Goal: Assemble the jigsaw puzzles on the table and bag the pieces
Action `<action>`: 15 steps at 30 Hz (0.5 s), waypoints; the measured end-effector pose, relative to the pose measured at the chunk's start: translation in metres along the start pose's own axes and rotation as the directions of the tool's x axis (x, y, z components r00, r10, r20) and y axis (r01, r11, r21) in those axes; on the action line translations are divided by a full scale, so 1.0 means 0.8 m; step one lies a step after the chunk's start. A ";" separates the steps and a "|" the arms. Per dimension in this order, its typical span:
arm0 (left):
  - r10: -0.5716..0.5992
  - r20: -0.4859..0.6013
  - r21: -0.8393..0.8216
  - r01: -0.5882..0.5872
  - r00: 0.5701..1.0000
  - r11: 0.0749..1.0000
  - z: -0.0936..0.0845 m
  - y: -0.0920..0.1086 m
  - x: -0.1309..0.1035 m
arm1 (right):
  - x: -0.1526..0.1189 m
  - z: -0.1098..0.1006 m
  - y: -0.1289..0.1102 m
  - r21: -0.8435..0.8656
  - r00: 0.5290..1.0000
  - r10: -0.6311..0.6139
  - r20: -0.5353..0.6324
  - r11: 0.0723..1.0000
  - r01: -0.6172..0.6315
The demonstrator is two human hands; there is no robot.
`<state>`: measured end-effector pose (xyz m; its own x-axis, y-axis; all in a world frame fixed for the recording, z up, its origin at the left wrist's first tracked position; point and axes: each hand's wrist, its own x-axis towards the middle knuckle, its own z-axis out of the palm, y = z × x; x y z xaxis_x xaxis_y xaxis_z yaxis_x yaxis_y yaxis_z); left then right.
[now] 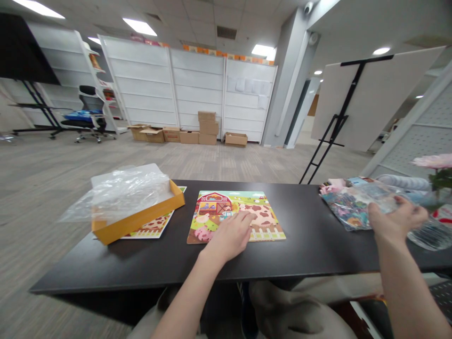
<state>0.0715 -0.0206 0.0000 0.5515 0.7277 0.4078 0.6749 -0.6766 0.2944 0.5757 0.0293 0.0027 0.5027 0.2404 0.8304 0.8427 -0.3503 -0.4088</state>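
A farm-scene picture puzzle with a red barn, a cow, a pig and a white fence lies flat on the black table. My left hand rests on its lower middle, fingers stretched out and covering part of the picture. At the right, my right hand hovers over or touches a clear plastic bag of colourful pieces. The thumb and fingers of that hand are bent but apart, with nothing plainly gripped between them. Whether the fingertips touch the bag is hard to tell.
On the table's left, a yellow box tray holding crumpled clear plastic sits partly over another farm picture sheet. More clear packaging and a pink flower are at the right edge. Beyond the black table stands an easel.
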 end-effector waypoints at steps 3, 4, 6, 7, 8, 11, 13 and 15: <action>-0.081 -0.128 0.012 0.083 0.988 0.996 -0.017 -0.027 -0.013 | -0.030 -0.023 -0.064 0.220 0.991 0.032 0.127 0.974 -0.060; -0.107 -0.175 0.011 0.111 0.979 0.994 -0.025 -0.039 -0.019 | -0.041 -0.028 -0.088 0.273 0.981 -0.014 0.196 0.961 -0.041; -0.172 -0.305 0.025 0.189 0.937 0.982 -0.049 -0.065 -0.034 | -0.065 -0.033 -0.137 0.368 0.954 -0.076 0.290 0.929 -0.038; -0.202 -0.369 0.043 0.234 0.907 0.971 -0.064 -0.080 -0.044 | -0.078 -0.032 -0.159 0.413 0.942 -0.076 0.327 0.908 -0.070; -0.224 -0.424 0.062 0.275 0.877 0.960 -0.081 -0.095 -0.055 | -0.092 -0.031 -0.179 0.466 0.921 -0.084 0.380 0.878 -0.112; -0.309 -0.644 0.114 0.487 0.700 0.866 -0.136 -0.139 -0.098 | -0.132 -0.024 -0.225 0.539 0.877 -0.095 0.472 0.818 -0.202; -0.360 -0.749 0.126 0.653 0.557 0.747 -0.166 -0.168 -0.130 | -0.152 -0.023 -0.242 0.549 0.845 -0.139 0.517 0.811 -0.202; -0.368 -0.820 0.128 0.767 0.439 0.629 -0.185 -0.195 -0.159 | -0.165 -0.026 -0.253 0.561 0.818 -0.188 0.544 0.806 -0.188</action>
<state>-0.1761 -0.0242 0.0301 -0.4082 0.4760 0.7790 0.9102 0.1471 0.3871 0.3352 0.0495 -0.0162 0.3577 0.7544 0.5503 0.6928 0.1807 -0.6981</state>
